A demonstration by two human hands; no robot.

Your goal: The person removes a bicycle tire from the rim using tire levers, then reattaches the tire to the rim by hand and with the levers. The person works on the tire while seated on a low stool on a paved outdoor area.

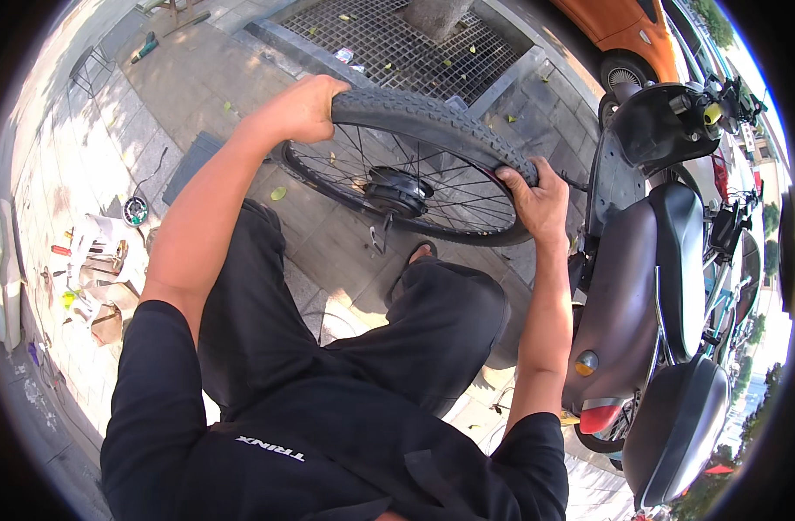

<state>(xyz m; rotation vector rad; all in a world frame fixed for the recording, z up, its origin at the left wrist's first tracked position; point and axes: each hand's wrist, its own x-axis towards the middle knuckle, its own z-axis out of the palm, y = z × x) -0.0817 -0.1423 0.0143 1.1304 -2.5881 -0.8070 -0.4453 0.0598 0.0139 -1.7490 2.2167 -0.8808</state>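
A spoked wheel with a black, knobbly tyre (432,113) is held up in front of my knees, tilted so that its tread faces away from me. At its centre sits a thick black hub (397,191), with a short cable hanging from it. My left hand (309,108) is closed over the tyre at its upper left. On the right side, my right hand (540,198) grips the tyre, its thumb on the near sidewall and its fingers over the tread. A thin reddish edge shows beside that thumb.
A parked scooter (623,278) with a rear box (679,430) stands close on my right. Beyond the wheel lies a metal tree grate (397,52) with a raised border. To my left are scattered tools and bags (102,269), and a green power tool (145,47) lies farther off.
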